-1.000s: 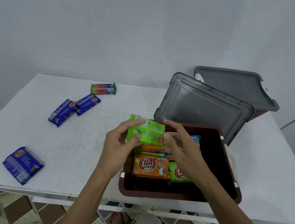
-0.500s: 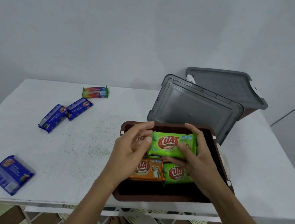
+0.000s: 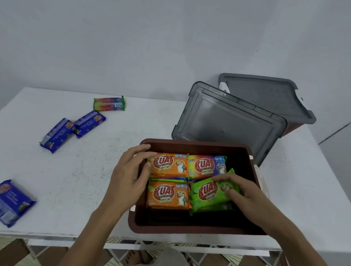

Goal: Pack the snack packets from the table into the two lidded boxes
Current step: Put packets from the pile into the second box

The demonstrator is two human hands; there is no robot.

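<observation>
Closest to the camera, a blue packet (image 3: 8,202) sits alone at the table's (image 3: 81,177) front left corner. The open brown box (image 3: 183,231) is at the front edge. The hands are apart: the left hand (image 3: 129,177) reaches over the box's left wall, fingers loose and touching the far orange packet (image 3: 167,166), while the right hand (image 3: 247,196) grips the right end of a tilted green packet (image 3: 207,193) inside. There's also a near orange packet (image 3: 168,194) and a multicolour packet (image 3: 206,166) in there. Further back on the left lie two blue packets (image 3: 57,134) touching each other, then a rainbow packet (image 3: 109,103). A grey lid (image 3: 228,122) leans behind the box, against the second box (image 3: 267,94), which is lidded.
</observation>
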